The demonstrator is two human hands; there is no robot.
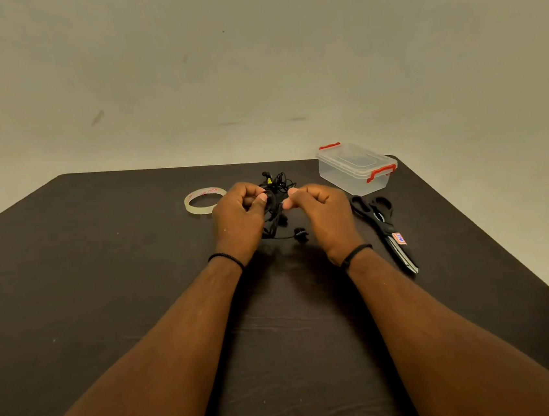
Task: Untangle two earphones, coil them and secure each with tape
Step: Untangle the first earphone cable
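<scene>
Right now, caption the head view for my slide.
Both hands, left hand and right hand, pinch tangled black earphones between tape roll and scissors.

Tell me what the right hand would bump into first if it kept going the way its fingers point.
The right hand points left, so probably the tangled earphones it already pinches, then the left hand; depth is unclear.

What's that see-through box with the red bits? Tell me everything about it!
The clear plastic box stands upright at the far right of the dark table, near its back edge. It is rectangular, with a see-through lid on top and a red clip at each short end. The lid looks closed, and nothing shows inside. Neither hand touches it. The black scissors lie just in front of it, apart from it.
</scene>
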